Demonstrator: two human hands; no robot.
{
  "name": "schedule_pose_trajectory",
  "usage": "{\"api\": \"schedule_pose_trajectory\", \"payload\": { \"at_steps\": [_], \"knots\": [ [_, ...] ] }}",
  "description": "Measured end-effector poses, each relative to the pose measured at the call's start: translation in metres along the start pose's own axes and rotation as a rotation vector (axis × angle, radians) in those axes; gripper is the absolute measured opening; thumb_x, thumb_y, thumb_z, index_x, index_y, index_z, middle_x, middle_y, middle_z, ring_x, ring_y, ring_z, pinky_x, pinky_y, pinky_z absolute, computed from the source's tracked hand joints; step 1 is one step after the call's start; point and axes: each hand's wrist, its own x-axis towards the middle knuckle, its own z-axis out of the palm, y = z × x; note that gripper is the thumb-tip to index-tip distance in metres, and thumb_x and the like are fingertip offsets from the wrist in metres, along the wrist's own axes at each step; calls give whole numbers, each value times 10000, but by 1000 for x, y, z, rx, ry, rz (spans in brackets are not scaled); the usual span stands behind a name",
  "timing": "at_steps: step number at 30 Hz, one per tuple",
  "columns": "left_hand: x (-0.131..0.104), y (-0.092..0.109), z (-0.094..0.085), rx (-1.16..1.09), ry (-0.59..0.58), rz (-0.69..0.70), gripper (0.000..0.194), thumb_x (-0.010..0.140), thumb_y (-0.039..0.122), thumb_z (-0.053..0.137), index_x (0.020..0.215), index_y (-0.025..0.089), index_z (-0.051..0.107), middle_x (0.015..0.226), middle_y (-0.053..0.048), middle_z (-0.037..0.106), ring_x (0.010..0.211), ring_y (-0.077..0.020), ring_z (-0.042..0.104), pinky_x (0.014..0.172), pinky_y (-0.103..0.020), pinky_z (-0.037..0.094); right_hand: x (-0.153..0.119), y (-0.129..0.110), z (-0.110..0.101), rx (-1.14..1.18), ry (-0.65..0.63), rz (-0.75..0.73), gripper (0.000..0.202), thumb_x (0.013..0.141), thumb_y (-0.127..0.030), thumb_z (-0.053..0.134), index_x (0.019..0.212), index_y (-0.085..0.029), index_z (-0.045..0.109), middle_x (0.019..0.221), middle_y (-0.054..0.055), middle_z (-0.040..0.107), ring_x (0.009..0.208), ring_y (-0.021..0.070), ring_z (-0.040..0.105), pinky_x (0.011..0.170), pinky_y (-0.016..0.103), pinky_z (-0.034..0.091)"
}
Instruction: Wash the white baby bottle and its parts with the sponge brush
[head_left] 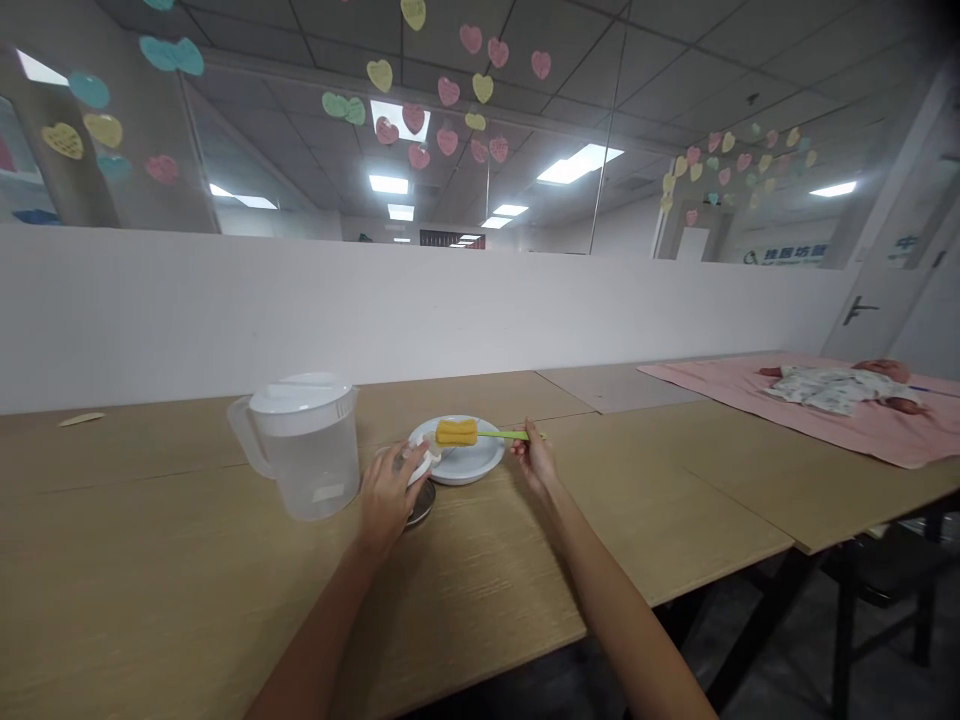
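Note:
My right hand is closed around the thin green handle of a sponge brush, whose yellow sponge head points left above a white plate. At the plate's left edge, my left hand grips a small white, partly clear piece; its kind is hard to make out behind the fingers. The sponge head is close to this piece, but I cannot tell if they touch. Below my left hand, a dark round object is partly hidden on the table.
A clear pitcher with a white lid stands left of my left hand. A flat, light-coloured oval piece lies far left. On the right, a baby doll lies on a pink cloth. A black stool stands below the table's right edge.

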Motion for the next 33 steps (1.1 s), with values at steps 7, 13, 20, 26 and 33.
{"api": "schedule_pose_trajectory", "payload": {
  "at_steps": [7,13,20,26,33],
  "knots": [
    [0,0,-2,6,-78,80,409,844,235,506,1245,313,518,1185,-105,535,1031,-248,515,868,-385,422,0,-2,-1,-16,30,-75,411,781,-550,553,616,-174,542,366,-66,461,324,58,425,410,179,433],
    [0,4,-7,36,-132,111,477,794,173,546,1247,321,515,1181,-104,542,1018,-260,518,865,-395,433,-1,-1,0,-43,17,-90,419,780,-569,535,605,-189,512,367,-70,429,342,72,433,402,190,406],
    [-1,4,-8,36,-139,135,483,782,140,532,1236,306,529,1187,-118,534,1018,-268,516,844,-400,439,-4,1,5,-62,-45,-58,416,782,-561,524,603,-186,510,381,-68,433,346,69,426,397,187,382],
    [2,8,-10,-25,-90,275,449,810,125,460,1204,315,559,1154,-107,555,1051,-250,514,886,-399,416,-16,5,13,-139,-181,-31,438,775,-573,508,592,-176,536,362,-68,415,332,73,427,392,187,362],
    [3,13,-9,-17,-70,316,495,772,91,479,1196,331,562,1186,-106,540,1069,-251,513,888,-401,422,-26,10,20,-193,-273,30,411,748,-557,538,617,-168,568,382,-50,476,332,77,431,385,192,381]
  ]
}}
